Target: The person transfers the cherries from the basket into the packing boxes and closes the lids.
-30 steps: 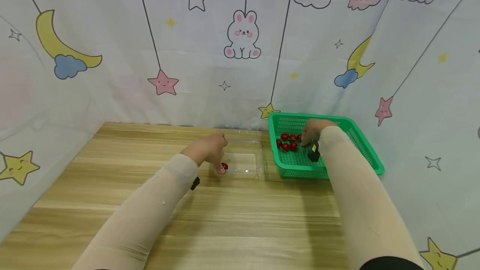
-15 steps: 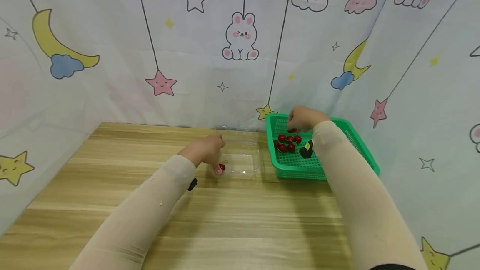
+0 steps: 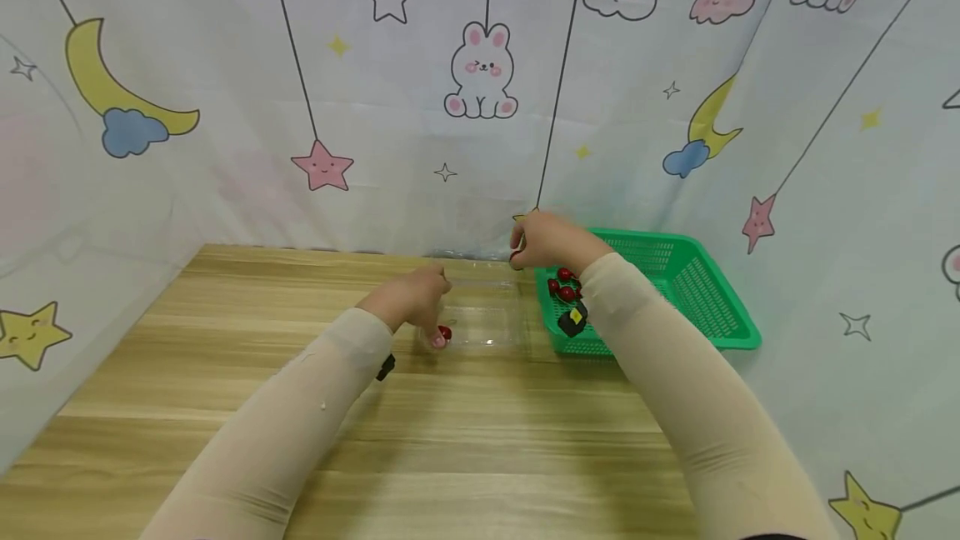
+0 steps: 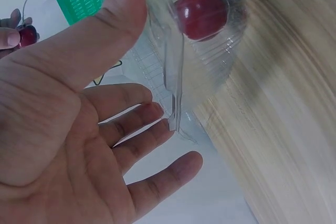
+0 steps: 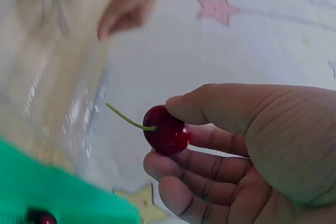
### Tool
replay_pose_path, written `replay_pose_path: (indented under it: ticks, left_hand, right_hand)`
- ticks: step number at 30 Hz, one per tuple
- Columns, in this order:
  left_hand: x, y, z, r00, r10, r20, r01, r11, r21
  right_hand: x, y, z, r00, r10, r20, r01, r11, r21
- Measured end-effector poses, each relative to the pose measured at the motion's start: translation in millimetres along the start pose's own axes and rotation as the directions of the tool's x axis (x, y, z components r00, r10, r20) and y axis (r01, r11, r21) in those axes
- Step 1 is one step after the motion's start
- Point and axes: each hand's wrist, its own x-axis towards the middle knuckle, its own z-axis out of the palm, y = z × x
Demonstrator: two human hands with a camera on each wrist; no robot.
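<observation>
A dark red cherry with a green stem is pinched between the thumb and fingers of my right hand, above the gap between basket and container. My left hand rests at the left side of a clear plastic container with a raised lid. In the left wrist view its fingers are loosely extended, their tips touching the container's clear edge, and the thumb lies along it. One cherry sits inside the container, near the left thumb. Several cherries lie in the green basket, partly hidden by my right wrist.
The basket stands right of the container, near the back of the wooden table. A white curtain with cartoon prints hangs behind and along both sides. A small black camera is on the right wrist.
My right hand has risen out of the basket with a cherry and moved left toward the container. The left hand stays at the container's left side.
</observation>
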Motion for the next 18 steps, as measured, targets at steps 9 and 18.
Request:
replay_pose_path:
  ticks: [9, 18]
  left_hand:
    - [-1.3, -1.5, -2.7, 1.000, -0.006, 0.018, 0.006, 1.000, -0.002]
    - [-0.8, -0.9, -1.3, 1.000, 0.012, 0.007, -0.012, 1.000, 0.021]
  right_hand:
    - [20.4, -32.4, 48.4, 0.991, -0.116, 0.064, 0.117, 0.993, -0.007]
    - [41.1, -45.7, 90.4, 0.983, -0.133, 0.128, 0.135, 0.991, -0.006]
